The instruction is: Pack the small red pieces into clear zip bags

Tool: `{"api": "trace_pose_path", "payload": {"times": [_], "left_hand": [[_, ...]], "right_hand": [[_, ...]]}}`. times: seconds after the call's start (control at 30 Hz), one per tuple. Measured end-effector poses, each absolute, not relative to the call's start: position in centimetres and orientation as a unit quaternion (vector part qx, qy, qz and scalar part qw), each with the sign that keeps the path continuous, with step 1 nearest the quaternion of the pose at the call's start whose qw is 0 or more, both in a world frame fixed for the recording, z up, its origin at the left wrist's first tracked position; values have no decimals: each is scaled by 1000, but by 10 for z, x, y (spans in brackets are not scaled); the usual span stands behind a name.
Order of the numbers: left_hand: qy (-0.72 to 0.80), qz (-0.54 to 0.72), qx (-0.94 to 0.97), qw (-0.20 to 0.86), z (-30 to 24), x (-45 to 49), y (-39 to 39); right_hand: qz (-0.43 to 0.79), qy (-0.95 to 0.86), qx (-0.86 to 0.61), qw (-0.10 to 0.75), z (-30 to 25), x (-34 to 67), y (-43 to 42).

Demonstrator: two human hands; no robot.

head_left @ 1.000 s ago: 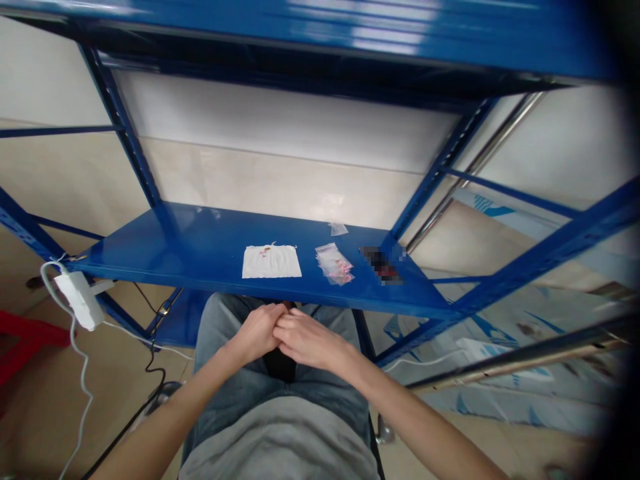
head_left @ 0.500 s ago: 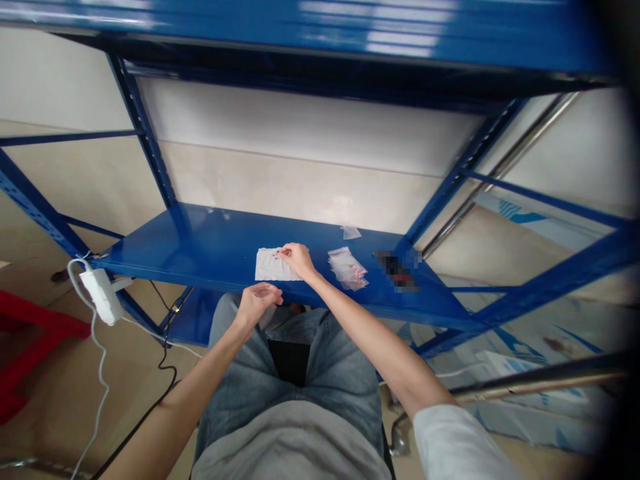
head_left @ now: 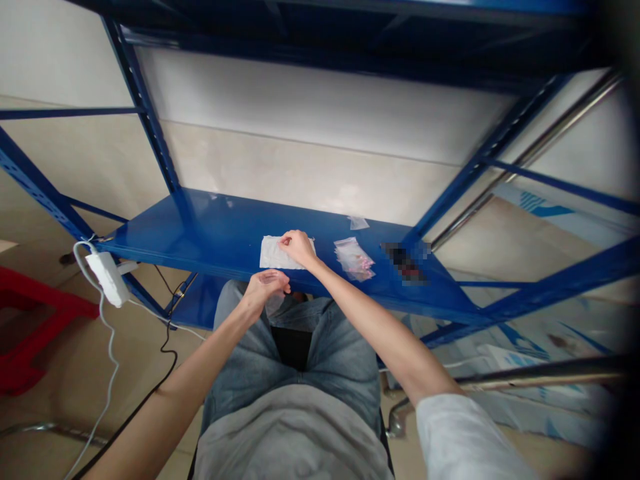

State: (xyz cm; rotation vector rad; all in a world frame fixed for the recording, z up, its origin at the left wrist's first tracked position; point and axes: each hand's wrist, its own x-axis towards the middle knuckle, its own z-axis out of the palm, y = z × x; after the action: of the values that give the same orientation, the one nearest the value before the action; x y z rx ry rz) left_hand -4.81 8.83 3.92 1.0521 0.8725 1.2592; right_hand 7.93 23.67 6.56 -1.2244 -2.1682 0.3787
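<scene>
The right hand (head_left: 299, 247) is over a flat white sheet of cloth or paper (head_left: 269, 253), which lies near the front edge of the blue metal shelf (head_left: 220, 230), about in the middle. Its grip is small, with thumb and fingertips bunched close together, but I cannot tell if they quite meet or have anything tiny between them. The left hand (head_left: 267, 283) is just outside the front edge, low down. Its grip is curled round a thin, see-through plastic bag (head_left: 274, 305) that hangs over the lap.

A tiny thing could slip and be lost, because the gap past the front edge has nothing flat under it but legs and floor. The bag looks soft, so its mouth might fold shut and make a little piece miss. The right wrist could drag the white sheet and tip off whatever is on it. To its right, a fanned pile of clear plastic bags with pink bits (head_left: 353, 255) lies not far from the forearm. A wide elbow swing could brush it, and slick bags like those might slide toward the front edge
</scene>
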Motion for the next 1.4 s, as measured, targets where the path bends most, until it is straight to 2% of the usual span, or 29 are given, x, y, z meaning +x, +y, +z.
{"api": "trace_pose_path", "payload": {"times": [0.1, 0.17, 0.37, 0.57, 0.7, 0.87, 1.13, 1.27, 1.4], "left_hand": [[381, 543, 459, 591, 40, -48, 90], [383, 541, 461, 590, 39, -48, 92], [399, 531, 470, 582, 40, -45, 91], [387, 526, 470, 594, 43, -45, 85], [379, 520, 468, 605, 42, -45, 86], [366, 519, 459, 621, 39, -45, 89], [346, 522, 452, 635, 44, -46, 86], [352, 510, 454, 640, 44, -46, 86], [353, 510, 459, 636, 44, -45, 87]], "right_hand": [[253, -801, -398, 368, 80, 81, 225], [307, -799, -354, 377, 89, 85, 209], [372, -852, -275, 247, 96, 99, 161], [329, -817, -337, 333, 85, 105, 199], [273, -800, -407, 346, 71, 104, 243], [197, -809, -451, 322, 59, 97, 268], [97, -841, -455, 274, 55, 84, 262], [131, -817, -464, 316, 60, 81, 259], [268, -813, -376, 356, 82, 84, 241]]}}
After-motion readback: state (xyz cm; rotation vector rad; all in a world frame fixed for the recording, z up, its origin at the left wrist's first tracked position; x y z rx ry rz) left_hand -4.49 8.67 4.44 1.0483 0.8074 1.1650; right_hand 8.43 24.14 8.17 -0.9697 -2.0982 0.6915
